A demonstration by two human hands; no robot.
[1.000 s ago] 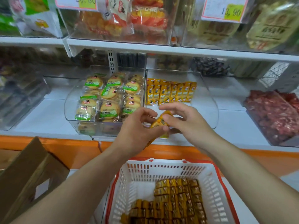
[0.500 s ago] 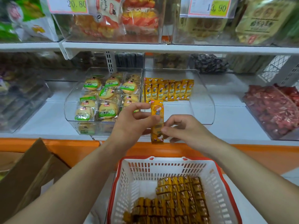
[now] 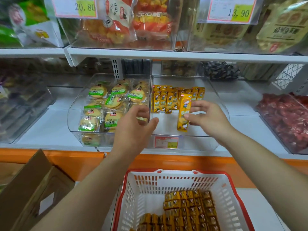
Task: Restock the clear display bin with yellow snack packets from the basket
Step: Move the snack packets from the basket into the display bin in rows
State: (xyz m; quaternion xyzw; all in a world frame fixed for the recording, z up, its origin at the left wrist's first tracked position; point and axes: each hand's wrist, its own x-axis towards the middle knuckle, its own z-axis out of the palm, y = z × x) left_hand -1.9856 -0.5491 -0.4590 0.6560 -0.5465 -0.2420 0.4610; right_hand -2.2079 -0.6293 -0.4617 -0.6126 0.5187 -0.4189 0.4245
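While the right hand (image 3: 208, 119) pinches one yellow snack packet (image 3: 184, 114) between the thumb and the fingers (image 3: 199, 104), the packet stands almost upright inside the clear display bin (image 3: 222, 105). Its long axis runs top to bottom with a slight lean. Its lower end hangs close above the bin's bare floor; whether it touches I cannot tell.

Just beyond those fingers, and reaching further to their left, stands the row of packets (image 3: 166, 100) along the back of the bin, each on end like the one being held. The left hand (image 3: 133, 129) hovers to the left of the packet, near the wall shared with the biscuit bin (image 3: 110, 104), its fingers loose and spread and holding nothing. Below both hands and nearer the person sits the basket (image 3: 233, 189), with many more packets lying in it.

Judging by this, the step in hand is setting the packet down. The right hand is the nearer one and already has it. Since the packet's axis matches the standing row, the move seems to call for easing it back rather than turning it. Most of the bin floor is bare, so the restocking looks barely begun.
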